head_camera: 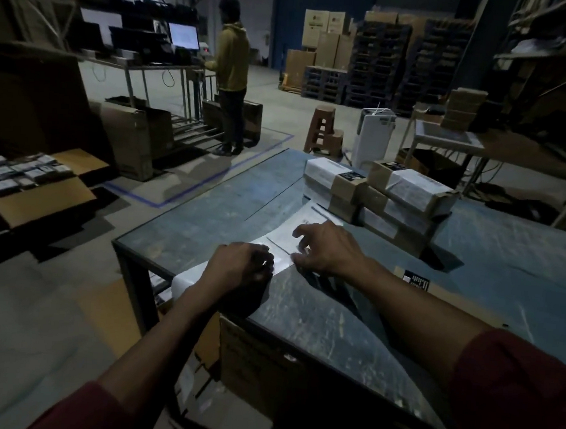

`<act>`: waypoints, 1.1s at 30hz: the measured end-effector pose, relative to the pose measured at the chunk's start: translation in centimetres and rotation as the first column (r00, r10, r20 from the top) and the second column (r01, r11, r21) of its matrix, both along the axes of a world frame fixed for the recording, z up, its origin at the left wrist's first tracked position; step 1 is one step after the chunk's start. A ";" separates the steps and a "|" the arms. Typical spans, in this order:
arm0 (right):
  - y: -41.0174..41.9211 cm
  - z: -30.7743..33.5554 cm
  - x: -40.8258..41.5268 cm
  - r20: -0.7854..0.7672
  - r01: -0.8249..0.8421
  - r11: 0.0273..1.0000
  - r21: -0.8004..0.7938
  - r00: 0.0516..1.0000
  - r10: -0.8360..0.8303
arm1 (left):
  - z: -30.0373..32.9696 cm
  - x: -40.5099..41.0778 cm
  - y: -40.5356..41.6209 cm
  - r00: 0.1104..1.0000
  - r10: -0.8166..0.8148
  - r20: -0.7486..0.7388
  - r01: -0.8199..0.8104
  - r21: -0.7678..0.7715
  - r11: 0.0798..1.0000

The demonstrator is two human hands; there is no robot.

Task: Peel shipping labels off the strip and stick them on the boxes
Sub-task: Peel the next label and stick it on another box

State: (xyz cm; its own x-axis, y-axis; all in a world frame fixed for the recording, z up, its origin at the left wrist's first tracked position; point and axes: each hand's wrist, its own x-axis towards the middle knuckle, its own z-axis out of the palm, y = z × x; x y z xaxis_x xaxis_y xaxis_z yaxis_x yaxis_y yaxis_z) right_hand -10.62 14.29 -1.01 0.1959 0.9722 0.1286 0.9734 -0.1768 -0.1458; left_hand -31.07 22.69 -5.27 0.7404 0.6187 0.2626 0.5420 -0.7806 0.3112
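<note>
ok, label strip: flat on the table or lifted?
Mostly flat: the label strip lies along the table, its near end hanging over the edge. Left hand and right hand rest on it.

Dim warehouse; grey concrete floor (pixel 33 314); stacked dark pallets (pixel 379 63); brown stool (pixel 322 130).

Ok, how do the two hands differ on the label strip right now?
The left hand is curled, gripping the label strip near the table edge; the right hand sits farther along, fingers spread and fingertips pressing down. Both touch the strip, bare forearms, red sleeves.
</note>
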 end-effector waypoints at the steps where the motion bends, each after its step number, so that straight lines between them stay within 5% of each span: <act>1: 0.1 0.2 0.3 -0.036 0.002 1.000 0.005 0.999 -0.002 | 0.0 -0.2 0.5 1.000 -0.019 0.021 0.019 -0.031 0.999; 6: 1.6 1.4 2.9 -0.274 0.218 0.974 0.059 0.942 -0.194 | 0.4 -0.6 2.4 0.995 -0.095 0.040 0.100 -0.144 0.984; 10: 2.4 1.5 4.4 -0.378 0.383 0.918 -0.100 0.839 -0.391 | 0.8 0.1 3.2 0.997 -0.082 0.012 0.083 -0.186 0.979; 17: 4.1 3.5 5.8 -0.460 0.463 0.886 0.009 0.789 -0.408 | 1.7 1.2 2.2 0.998 0.010 -0.059 -0.017 -0.123 0.992; 24: 8.6 10.3 7.8 -0.101 0.361 0.820 0.445 0.929 -0.355 | 2.9 3.1 2.8 0.945 0.010 -0.326 -0.044 -0.099 0.994; 28: 10.6 12.0 10.2 0.069 0.280 0.779 0.562 0.922 -0.382 | 4.7 5.0 3.7 0.913 0.039 -0.406 -0.093 -0.114 0.989; 33: 11.7 12.5 12.2 0.066 0.357 0.700 0.619 0.864 -0.500 | 4.8 6.4 5.2 0.939 0.041 -0.342 -0.088 -0.122 0.989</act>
State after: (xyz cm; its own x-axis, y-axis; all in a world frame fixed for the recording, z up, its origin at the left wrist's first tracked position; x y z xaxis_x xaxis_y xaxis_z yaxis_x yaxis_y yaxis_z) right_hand 1.54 26.03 11.50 0.4707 0.5165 0.7153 0.8293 -0.5356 -0.1590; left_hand -24.62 27.84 -0.43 0.7281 0.6803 -0.0843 0.6812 -0.7043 0.1998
